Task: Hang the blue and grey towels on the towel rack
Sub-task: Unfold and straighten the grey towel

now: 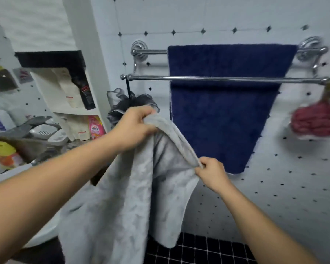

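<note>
On the wall before me: the towel rack (227,78), chrome, with two bars, one at the back and higher, one at the front and lower.
Blue towel: the blue towel (223,111) hangs over the back bar, spread flat, and its lower edge reaches far below the front bar, which crosses in front of it.
Grey towel: the grey towel (133,187) is not on the rack; it hangs from my two hands, below the front bar and to the left of the blue towel, in long loose folds.
My left hand: my left hand (135,126) is closed around the upper edge of the grey towel, the fingers bunched on the cloth, higher than the other hand.
My right hand: my right hand (211,172) pinches the same edge further along, thumb and fingers pressed on the hem, lower and in front of the bottom part of the blue towel.
Left end of front bar: a dark mesh sponge (120,103) hangs from a cord, just behind my left hand.
Right end of front bar: a red mesh sponge (316,121) hangs, blurred.
Left side: a white shelf (51,86) with bottles and tubes, and under it a white basin (46,233), partly hidden by my arm and the towel.
Bottom: black floor tiles (198,248) under the white wall.
</note>
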The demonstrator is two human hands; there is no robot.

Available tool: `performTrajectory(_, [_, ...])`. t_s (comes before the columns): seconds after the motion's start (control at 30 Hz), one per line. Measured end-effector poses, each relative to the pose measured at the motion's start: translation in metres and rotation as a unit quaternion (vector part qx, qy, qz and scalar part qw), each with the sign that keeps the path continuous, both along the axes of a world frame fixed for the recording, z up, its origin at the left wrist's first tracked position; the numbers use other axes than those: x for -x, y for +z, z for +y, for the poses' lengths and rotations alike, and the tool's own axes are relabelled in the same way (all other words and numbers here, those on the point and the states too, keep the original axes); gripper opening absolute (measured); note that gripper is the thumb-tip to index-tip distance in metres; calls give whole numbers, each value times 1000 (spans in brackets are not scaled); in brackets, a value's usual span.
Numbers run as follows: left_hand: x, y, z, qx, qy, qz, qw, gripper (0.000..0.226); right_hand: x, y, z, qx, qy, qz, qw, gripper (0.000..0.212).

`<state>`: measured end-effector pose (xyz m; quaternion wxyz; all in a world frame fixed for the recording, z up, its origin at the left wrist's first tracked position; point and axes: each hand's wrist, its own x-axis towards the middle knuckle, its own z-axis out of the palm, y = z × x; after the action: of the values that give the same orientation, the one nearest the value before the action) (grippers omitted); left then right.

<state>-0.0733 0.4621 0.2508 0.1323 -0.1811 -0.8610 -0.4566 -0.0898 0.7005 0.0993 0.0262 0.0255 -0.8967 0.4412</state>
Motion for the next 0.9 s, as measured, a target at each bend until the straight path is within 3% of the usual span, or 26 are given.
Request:
performTrajectory(0.17, [2, 38, 32, -68, 56, 6, 996, 15, -6, 12, 60, 99, -49, 9, 994, 28])
performTrajectory(0.3, [1, 33, 46, -19, 76, -32, 996, 10, -20, 50, 79, 254, -46, 38, 965, 27])
performTrajectory(0.47, [-12, 28, 83, 27, 34, -36, 998, 19, -45, 108, 73, 200, 90, 91, 971, 26])
performTrajectory(0.57, [-18, 25, 101, 91, -13, -44, 995, 27, -55, 138, 72, 139, 106, 121, 977, 14])
performTrajectory(0.7, [-33, 18, 122, 73, -128, -117, 982, 92, -63, 165, 73, 106, 129, 163, 972, 9])
performTrajectory(0.73, [-36, 18, 131, 38, -176, -125, 976, 90, -64, 170, 71, 116, 137, 170, 969, 6])
performTrajectory(0.8, [-38, 14, 148, -40, -235, -127, 963, 55, -66, 177, 66, 121, 139, 177, 967, 5])
performTrajectory(0.9, [-33, 11, 157, -81, -186, -96, 975, 11, -69, 177, 73, 119, 126, 166, 971, 30])
